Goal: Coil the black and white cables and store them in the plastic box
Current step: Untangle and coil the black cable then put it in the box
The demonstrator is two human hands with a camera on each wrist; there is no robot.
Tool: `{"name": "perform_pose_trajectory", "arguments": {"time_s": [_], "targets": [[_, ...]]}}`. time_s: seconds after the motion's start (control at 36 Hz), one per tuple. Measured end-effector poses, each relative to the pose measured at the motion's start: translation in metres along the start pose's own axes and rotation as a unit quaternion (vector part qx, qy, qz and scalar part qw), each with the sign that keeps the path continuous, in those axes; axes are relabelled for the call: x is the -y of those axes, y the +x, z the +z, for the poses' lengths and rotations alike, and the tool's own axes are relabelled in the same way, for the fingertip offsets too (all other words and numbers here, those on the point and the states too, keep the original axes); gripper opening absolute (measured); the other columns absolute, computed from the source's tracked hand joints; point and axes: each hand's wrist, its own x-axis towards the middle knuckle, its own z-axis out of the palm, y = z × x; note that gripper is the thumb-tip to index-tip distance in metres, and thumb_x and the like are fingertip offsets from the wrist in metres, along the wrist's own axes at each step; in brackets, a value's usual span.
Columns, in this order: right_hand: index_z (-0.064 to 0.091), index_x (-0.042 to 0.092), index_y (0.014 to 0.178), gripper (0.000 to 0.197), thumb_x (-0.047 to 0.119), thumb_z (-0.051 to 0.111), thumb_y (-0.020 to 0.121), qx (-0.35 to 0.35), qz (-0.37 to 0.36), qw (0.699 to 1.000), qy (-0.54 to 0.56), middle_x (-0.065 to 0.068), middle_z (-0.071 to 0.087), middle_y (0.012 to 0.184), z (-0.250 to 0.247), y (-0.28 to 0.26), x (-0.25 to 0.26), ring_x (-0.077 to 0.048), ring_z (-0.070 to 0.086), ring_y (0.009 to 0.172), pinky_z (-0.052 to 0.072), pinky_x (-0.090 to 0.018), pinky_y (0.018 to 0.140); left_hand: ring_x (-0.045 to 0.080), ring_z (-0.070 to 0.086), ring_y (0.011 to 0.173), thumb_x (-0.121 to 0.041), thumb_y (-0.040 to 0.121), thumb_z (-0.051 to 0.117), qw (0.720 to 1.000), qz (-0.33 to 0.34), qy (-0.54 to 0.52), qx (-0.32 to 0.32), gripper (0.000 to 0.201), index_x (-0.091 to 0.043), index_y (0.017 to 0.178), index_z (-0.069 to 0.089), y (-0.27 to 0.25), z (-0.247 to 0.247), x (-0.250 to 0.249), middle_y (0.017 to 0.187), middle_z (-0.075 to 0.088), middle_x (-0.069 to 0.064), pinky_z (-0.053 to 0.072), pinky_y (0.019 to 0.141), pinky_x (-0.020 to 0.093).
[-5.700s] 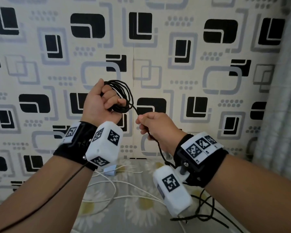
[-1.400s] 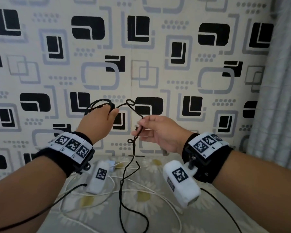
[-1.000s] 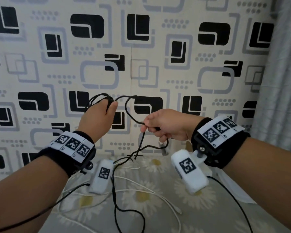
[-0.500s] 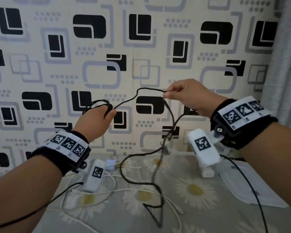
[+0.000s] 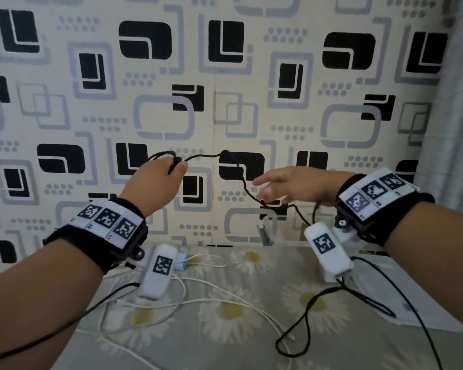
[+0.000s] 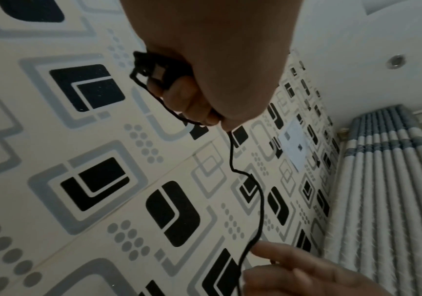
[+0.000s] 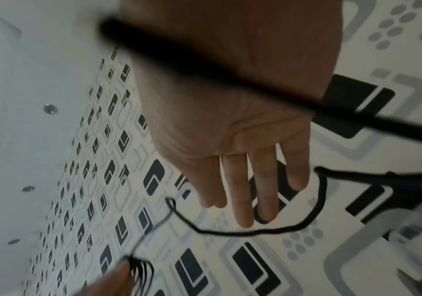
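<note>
— Where's the black cable [image 5: 239,174]?

— Its loops are clenched in the left hand [image 5: 155,182], held up by the wall. From that fist it sags across to the right hand [image 5: 292,186], then drops to the table [image 5: 225,340].

— Is the right hand gripping it?

— No, its fingers [image 7: 241,192] are straight and slack; the cable runs just under them.

— And the white cable [image 5: 219,303]?

— Loose on the table, below both wrists. The box [image 5: 265,231] sits by the wall, under the right hand.

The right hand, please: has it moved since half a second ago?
Yes. The right hand has dropped and opened, from above the black wallpaper block to beside its lower edge, releasing the black cable.
</note>
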Motion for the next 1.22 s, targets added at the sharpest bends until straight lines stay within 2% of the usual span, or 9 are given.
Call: {"name": "perform_pose_trajectory", "arguments": {"time_s": [0.17,0.33,0.44,0.56,0.67,0.72,0.86,1.06,1.22], "targets": [[0.065,0.025,0.116,0.025,0.033,0.058,0.094,-0.079,-0.015,0.995,0.064,0.008,0.073,0.105,-0.020,-0.013,0.003,-0.005,0.065,0.106,0.041,-0.037,0.105,0.023,0.048,0.060,-0.032,0.102,0.033,0.994,-0.073,0.078,0.028,0.042,-0.010,0.068,0.042,0.000,0.013,0.023,0.066,0.049,0.008,0.032,0.061,0.033],[0.062,0.027,0.119,0.027,0.034,0.060,0.093,-0.079,-0.019,0.995,0.051,0.010,0.072,0.108,-0.014,-0.013,0.010,-0.003,0.063,0.106,0.042,-0.036,0.105,0.020,0.043,0.058,-0.034,0.102,0.037,0.997,-0.033,-0.021,0.070,0.043,-0.009,0.067,0.039,-0.008,0.015,0.006,0.063,0.045,0.005,0.029,0.054,0.032],[0.045,0.027,0.140,0.051,0.032,0.062,0.092,-0.081,-0.036,0.995,0.050,0.009,0.056,0.130,0.005,-0.007,0.021,-0.006,0.054,0.115,0.041,-0.018,0.090,0.018,0.042,0.058,-0.037,0.102,0.039,0.996,-0.006,-0.074,0.058,0.044,-0.008,0.069,0.041,-0.011,0.012,-0.011,0.063,0.045,0.003,0.031,0.055,0.029],[0.031,0.033,0.144,0.068,0.035,0.068,0.087,-0.091,-0.065,0.988,0.111,0.004,0.055,0.126,0.029,0.005,0.027,-0.010,0.060,0.108,0.047,-0.028,0.093,0.014,0.039,0.055,-0.038,0.102,0.040,0.993,0.021,-0.108,0.031,0.043,-0.012,0.068,0.039,-0.012,0.006,-0.025,0.061,0.043,0.001,0.030,0.051,0.023],[0.040,0.022,0.130,0.038,0.023,0.056,0.096,-0.202,-0.091,0.955,0.196,-0.002,0.066,0.091,0.045,0.010,0.038,-0.012,0.064,0.076,0.050,-0.033,0.070,0.015,0.039,0.055,-0.037,0.102,0.037,0.994,0.036,-0.104,-0.005,0.042,-0.010,0.070,0.040,-0.009,0.000,-0.028,0.062,0.042,0.002,0.029,0.054,0.029],[0.044,0.020,0.116,0.018,0.019,0.050,0.099,-0.267,-0.089,0.929,0.240,-0.004,0.063,0.090,0.046,0.008,0.046,-0.013,0.058,0.064,0.052,-0.034,0.064,0.015,0.040,0.055,-0.037,0.102,0.036,0.995,0.030,-0.094,-0.005,0.042,-0.012,0.069,0.038,-0.008,-0.002,-0.025,0.061,0.042,0.001,0.029,0.054,0.029],[0.051,0.020,0.096,0.005,0.023,0.049,0.099,-0.400,-0.157,0.886,0.173,-0.001,0.059,0.084,0.031,0.002,0.062,-0.009,0.049,0.064,0.042,-0.019,0.052,0.013,0.040,0.053,-0.039,0.102,0.038,0.990,0.017,-0.118,0.073,0.042,-0.014,0.068,0.041,-0.016,-0.003,-0.023,0.059,0.043,-0.002,0.031,0.055,0.026],[0.060,0.018,0.088,0.010,0.021,0.055,0.096,-0.444,-0.137,0.873,0.148,0.012,0.053,0.074,0.023,0.014,0.048,0.001,0.047,0.062,0.037,-0.007,0.054,0.010,0.017,0.047,-0.033,0.102,0.043,0.875,-0.009,-0.410,0.258,0.046,-0.021,0.057,0.037,-0.028,-0.002,-0.036,0.054,0.024,-0.007,0.016,0.046,0.020],[0.066,0.019,0.088,0.012,0.026,0.059,0.095,-0.353,-0.090,0.910,0.198,0.009,0.053,0.069,0.042,0.022,0.029,-0.003,0.046,0.059,0.039,-0.014,0.053,0.004,0.014,0.041,-0.030,0.087,0.048,0.789,-0.018,-0.553,0.267,0.033,-0.022,0.060,0.030,-0.034,-0.001,-0.041,0.050,0.019,-0.009,0.010,0.052,0.028]]}}
